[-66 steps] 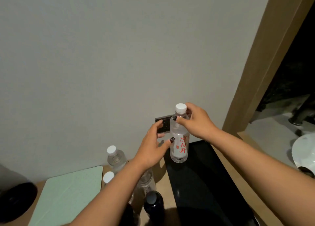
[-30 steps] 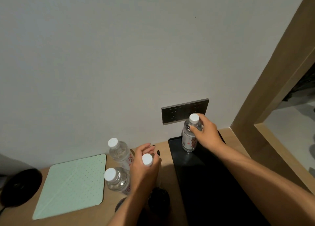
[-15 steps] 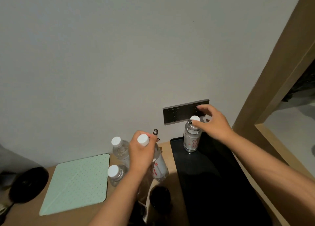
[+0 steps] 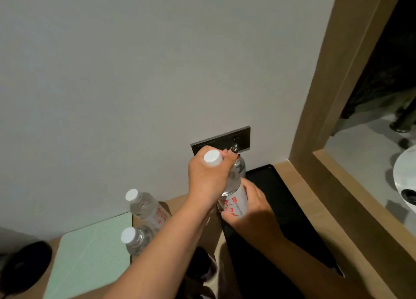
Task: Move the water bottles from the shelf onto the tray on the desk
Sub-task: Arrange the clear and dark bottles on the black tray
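Three water bottles show in the head view, and one of them is held by both hands. That held bottle [image 4: 234, 192] stands above the far left corner of the black tray [image 4: 281, 208], tilted a little, its white cap [image 4: 212, 158] toward the camera. The left hand [image 4: 208, 181] is wrapped round its neck and shoulder just below the cap, fingers curled over the far side. The right hand [image 4: 252, 206] grasps the lower body at the red-lettered label, fingers curled round it from the right. Whether the bottle's base touches the tray I cannot tell — the hands hide it.

The tray lies on the wooden desk [image 4: 299, 179] against the wall, running from far to near along the right side. Behind the hands a dark socket plate [image 4: 240, 136] is fixed on the grey wall [image 4: 157, 73].

Left of the tray two more bottles stand on the desk: the far bottle [image 4: 147, 206] close to the wall and the near bottle [image 4: 135, 240] just in front of it, both white-capped. Further left lies a pale green folded mat [image 4: 90, 253], and at the near left edge a round black object [image 4: 22, 267] — blurred. A wooden frame [image 4: 333, 73] rises on the right.
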